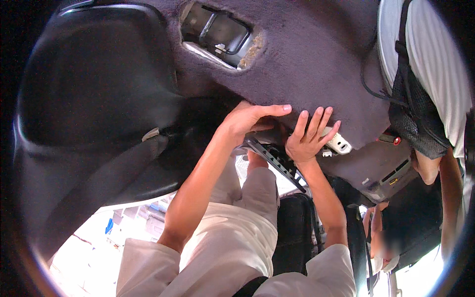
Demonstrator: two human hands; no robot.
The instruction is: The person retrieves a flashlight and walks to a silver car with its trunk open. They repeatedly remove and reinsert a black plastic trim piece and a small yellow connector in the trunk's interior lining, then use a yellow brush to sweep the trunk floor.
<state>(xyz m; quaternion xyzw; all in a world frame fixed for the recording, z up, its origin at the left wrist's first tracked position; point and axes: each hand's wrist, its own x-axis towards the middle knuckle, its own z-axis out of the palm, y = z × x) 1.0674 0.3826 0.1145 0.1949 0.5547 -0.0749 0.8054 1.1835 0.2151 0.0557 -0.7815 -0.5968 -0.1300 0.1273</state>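
Dark purplish-grey carpet (pixel 307 59) spreads in front of me inside what looks like a vehicle. At its near edge my left hand (pixel 247 119) has the thumb stretched along the top. Its other fingers curl below the edge and are mostly hidden. To its right my right hand (pixel 308 141) lies palm down on the carpet, fingers spread. A white slotted bracket (pixel 339 142) shows beside its little finger. Below and between my hands runs a black ribbed trim strip (pixel 277 163).
Left stands a large black moulded panel (pixel 94 64) with a dark strap (pixel 109 171). An opening in the carpet bares a black metal loop (pixel 225 32). At right is another person's white garment (pixel 445 64) with a black mesh pouch (pixel 418 119); a further person (pixel 378 237) appears lower right.
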